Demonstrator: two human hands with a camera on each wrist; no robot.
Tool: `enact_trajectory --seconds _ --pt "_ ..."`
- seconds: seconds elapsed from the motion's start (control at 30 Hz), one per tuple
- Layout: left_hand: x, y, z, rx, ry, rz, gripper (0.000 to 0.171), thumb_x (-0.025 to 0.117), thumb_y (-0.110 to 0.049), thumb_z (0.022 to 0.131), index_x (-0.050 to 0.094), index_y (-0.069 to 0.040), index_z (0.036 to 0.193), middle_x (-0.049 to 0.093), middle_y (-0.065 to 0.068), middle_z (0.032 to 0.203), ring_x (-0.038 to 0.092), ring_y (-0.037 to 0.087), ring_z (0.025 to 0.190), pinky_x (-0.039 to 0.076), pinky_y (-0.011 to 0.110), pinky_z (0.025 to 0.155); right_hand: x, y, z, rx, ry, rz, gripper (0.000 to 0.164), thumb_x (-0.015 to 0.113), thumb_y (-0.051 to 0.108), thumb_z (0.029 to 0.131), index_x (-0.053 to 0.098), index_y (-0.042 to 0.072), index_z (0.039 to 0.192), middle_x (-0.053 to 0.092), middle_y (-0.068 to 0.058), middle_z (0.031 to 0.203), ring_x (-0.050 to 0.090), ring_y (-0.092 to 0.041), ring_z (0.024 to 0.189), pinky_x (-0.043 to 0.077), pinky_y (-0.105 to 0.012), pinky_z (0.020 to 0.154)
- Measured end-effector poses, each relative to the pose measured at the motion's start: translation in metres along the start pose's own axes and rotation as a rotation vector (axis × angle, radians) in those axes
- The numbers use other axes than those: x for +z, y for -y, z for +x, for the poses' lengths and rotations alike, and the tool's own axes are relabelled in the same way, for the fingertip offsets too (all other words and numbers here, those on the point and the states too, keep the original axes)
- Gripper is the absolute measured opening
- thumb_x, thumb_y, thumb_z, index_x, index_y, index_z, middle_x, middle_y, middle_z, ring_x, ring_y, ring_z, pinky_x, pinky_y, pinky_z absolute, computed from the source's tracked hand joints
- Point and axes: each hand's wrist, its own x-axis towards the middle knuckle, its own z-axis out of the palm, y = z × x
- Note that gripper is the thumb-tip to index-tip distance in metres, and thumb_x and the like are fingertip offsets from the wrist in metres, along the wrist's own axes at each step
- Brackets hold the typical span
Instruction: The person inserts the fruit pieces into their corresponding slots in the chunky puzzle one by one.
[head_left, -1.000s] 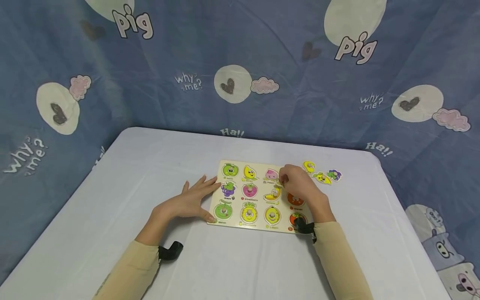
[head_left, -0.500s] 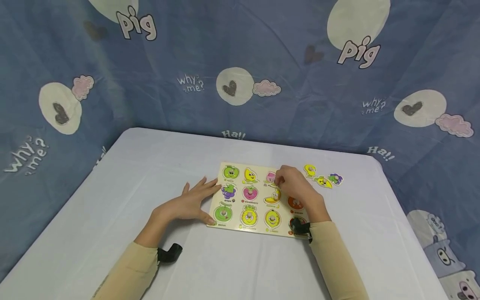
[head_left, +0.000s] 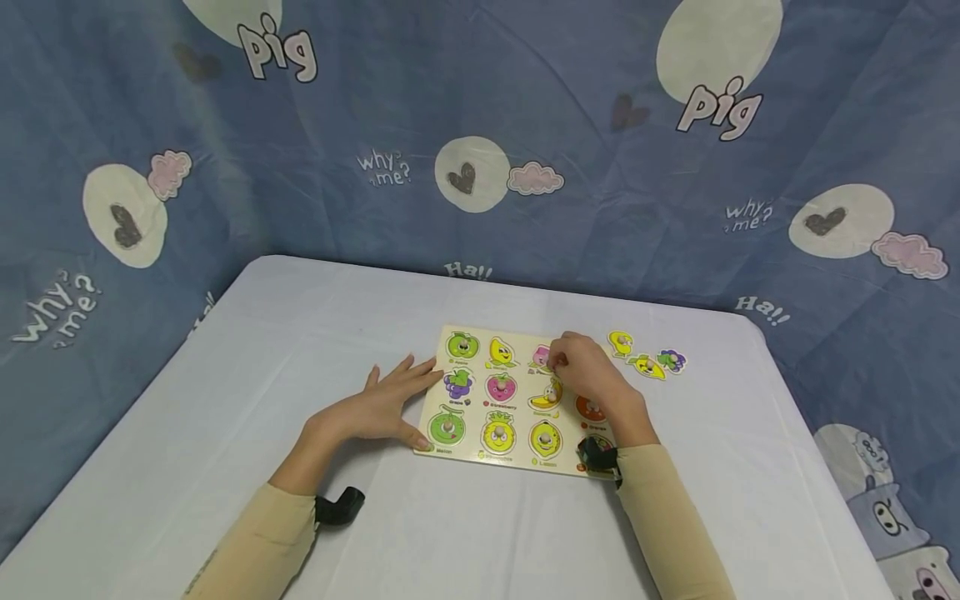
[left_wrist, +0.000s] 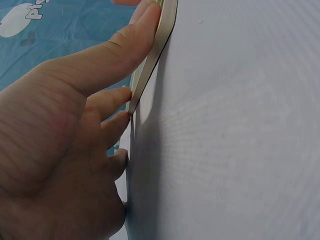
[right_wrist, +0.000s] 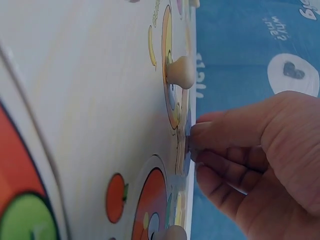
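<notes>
A cream wooden fruit knob puzzle board [head_left: 481, 360] lies on the white table, filled with rows of fruit pictures. My left hand [head_left: 369, 410] spreads its fingers along the board's left edge, the thumb on the near left corner. In the left wrist view, the thumb [left_wrist: 122, 52] presses on the board's rim. My right hand [head_left: 592, 375] is over the far right part of the board, covering some pictures. In the right wrist view, its thumb and fingertips pinch a bluish-purple puzzle piece [right_wrist: 183, 155], seen edge-on near the banana piece [right_wrist: 169, 95]; whether it is seated cannot be told.
Beyond the board's far right corner lie loose puzzle pieces: a round yellow one [head_left: 620, 342], a yellow pointed one [head_left: 647, 367] and a purple grape one [head_left: 672, 361]. A blue patterned curtain [head_left: 525, 233] hangs behind the table.
My right hand has shifted slightly left with the pinched piece, covering more of the pink peach. The left hand keeps its place on the board. The head view has tilted a little.
</notes>
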Motion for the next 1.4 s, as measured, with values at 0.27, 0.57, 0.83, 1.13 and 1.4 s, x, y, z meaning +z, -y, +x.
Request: enact_trajectory --seconds 0.27,0.57,0.83,1.13,1.4 --pt "0.0 0.002 0.001 -0.001 0.0 0.005 0.12 0.088 -0.056 0.06 0.029 -0.022 0.158 0.015 0.004 0.168 -0.003 0.036 0.156 -0.008 0.074 0.115 0.0 0.0 0.001 0.018 0.01 0.018 0.017 0.062 0.001 0.087 0.072 0.014 0.085 0.06 -0.003 0.085 0.052 -0.019 0.078 0.047 -0.031 0.073" --pt "0.0 0.003 0.001 -0.005 -0.002 0.005 0.119 0.088 -0.056 0.059 0.029 -0.023 0.158 0.016 0.003 0.168 -0.002 0.036 0.157 -0.009 0.074 0.115 0.001 0.001 0.003 0.016 0.014 0.014 0.018 0.062 -0.001 0.085 0.072 0.013 0.086 0.06 -0.004 0.085 0.052 -0.02 0.078 0.046 -0.032 0.072" --pt "0.001 0.005 0.001 -0.006 -0.003 0.005 0.12 0.088 -0.057 0.059 0.029 -0.023 0.158 0.016 0.003 0.168 -0.003 0.035 0.157 -0.008 0.074 0.115 0.004 0.003 0.006 -0.017 -0.01 0.028 0.012 0.066 0.002 0.088 0.072 0.012 0.084 0.058 -0.003 0.082 0.051 -0.02 0.076 0.045 -0.031 0.07" --pt "0.0 0.003 0.0 -0.012 0.015 0.004 0.12 0.088 -0.057 0.059 0.027 -0.025 0.158 0.014 -0.001 0.169 -0.004 0.032 0.157 -0.009 0.072 0.116 0.006 0.006 0.011 -0.032 -0.016 0.023 0.011 0.066 0.004 0.089 0.071 0.012 0.085 0.058 -0.002 0.081 0.051 -0.019 0.075 0.045 -0.03 0.07" --pt "0.001 0.001 0.001 -0.001 0.006 0.002 0.119 0.088 -0.058 0.059 0.029 -0.025 0.158 0.014 -0.001 0.169 -0.003 0.033 0.157 -0.008 0.074 0.116 0.008 0.005 0.015 -0.038 -0.032 0.035 0.013 0.065 0.004 0.091 0.071 0.014 0.084 0.058 -0.001 0.081 0.052 -0.018 0.075 0.045 -0.03 0.072"
